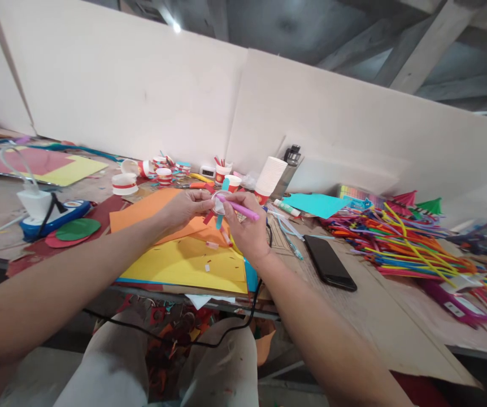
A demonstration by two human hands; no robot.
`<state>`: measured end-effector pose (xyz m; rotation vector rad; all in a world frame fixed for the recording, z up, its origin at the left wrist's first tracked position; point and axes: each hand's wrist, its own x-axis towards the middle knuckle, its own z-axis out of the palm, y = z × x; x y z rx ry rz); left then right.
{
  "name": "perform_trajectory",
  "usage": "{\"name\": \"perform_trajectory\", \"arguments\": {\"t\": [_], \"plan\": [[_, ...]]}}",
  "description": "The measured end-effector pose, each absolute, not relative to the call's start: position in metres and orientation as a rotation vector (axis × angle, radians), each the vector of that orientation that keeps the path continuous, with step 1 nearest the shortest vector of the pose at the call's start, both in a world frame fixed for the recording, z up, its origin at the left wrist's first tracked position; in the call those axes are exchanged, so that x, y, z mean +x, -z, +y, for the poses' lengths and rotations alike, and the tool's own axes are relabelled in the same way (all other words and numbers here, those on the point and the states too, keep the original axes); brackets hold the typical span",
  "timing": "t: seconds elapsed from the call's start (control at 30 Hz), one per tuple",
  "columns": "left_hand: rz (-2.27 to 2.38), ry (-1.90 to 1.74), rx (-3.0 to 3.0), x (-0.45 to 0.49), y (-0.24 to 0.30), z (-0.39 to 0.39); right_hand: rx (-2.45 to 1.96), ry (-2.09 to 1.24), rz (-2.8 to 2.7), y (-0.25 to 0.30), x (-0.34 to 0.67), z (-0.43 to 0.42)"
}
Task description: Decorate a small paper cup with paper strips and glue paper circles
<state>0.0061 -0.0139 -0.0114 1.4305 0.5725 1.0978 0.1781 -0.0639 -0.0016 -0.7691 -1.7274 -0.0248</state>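
Note:
My left hand pinches the edge of a small paper cup that has red and teal paper strips sticking out of it. My right hand is closed on a pink pen-like tool whose tip rests at the cup's rim. Both hands hover just above orange paper and a yellow sheet lying on the table.
A black phone lies right of my right hand. A heap of coloured pipe cleaners fills the right side. A stack of white cups and decorated cups stand at the back wall. A white charger on a blue base sits left. A black cable hangs over the front edge.

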Motion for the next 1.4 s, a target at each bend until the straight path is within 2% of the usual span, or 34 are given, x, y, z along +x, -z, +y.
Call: {"name": "perform_trajectory", "arguments": {"t": [0.4,0.8,1.4], "plan": [[0.569,-1.147,1.329,0.004,0.017,-0.006,-0.780,-0.143,-1.529,-0.002,0.184,-0.062],[0.553,-1.130,1.340,0.012,0.014,-0.016,-0.797,-0.040,-1.675,0.007,0.181,-0.063],[0.559,-1.121,1.342,0.013,0.017,-0.015,-0.775,-0.058,-1.713,0.010,0.183,-0.061]]}}
